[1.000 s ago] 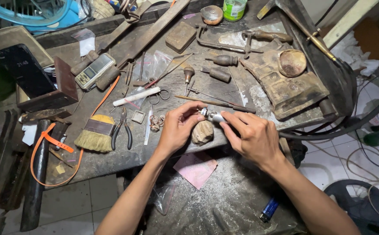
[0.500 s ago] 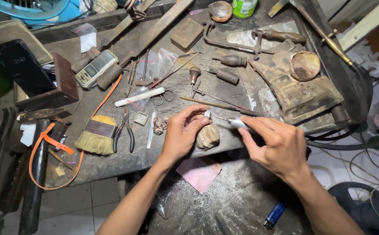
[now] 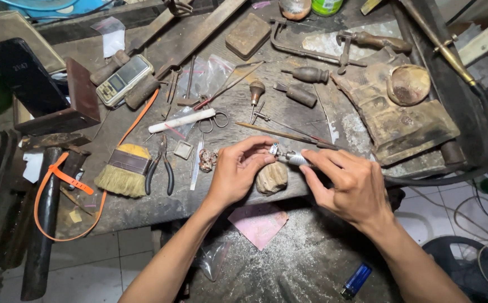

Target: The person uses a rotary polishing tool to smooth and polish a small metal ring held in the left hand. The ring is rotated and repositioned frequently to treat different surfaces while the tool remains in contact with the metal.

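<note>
My right hand (image 3: 351,185) grips a slim silver rotary handpiece (image 3: 297,159), its black cable (image 3: 440,178) running off to the right. The tool's tip meets a tiny metal piece (image 3: 273,149) pinched between thumb and fingers of my left hand (image 3: 238,171). Both hands rest over a worn wooden bench peg (image 3: 271,178) at the front edge of the grey workbench (image 3: 143,202).
Left of my hands lie a brush (image 3: 121,170), black-handled pliers (image 3: 160,168), small scissors (image 3: 213,120), a white stick (image 3: 181,120) and a pocket scale (image 3: 124,81). Files, a saw frame (image 3: 311,50) and a wooden bowl (image 3: 407,84) sit behind. A blue lighter (image 3: 356,280) and pink paper (image 3: 258,223) lie below.
The view has shifted slightly; my right hand has drawn a little to the right, while both hands stay together at the peg with the handpiece on the small piece.
</note>
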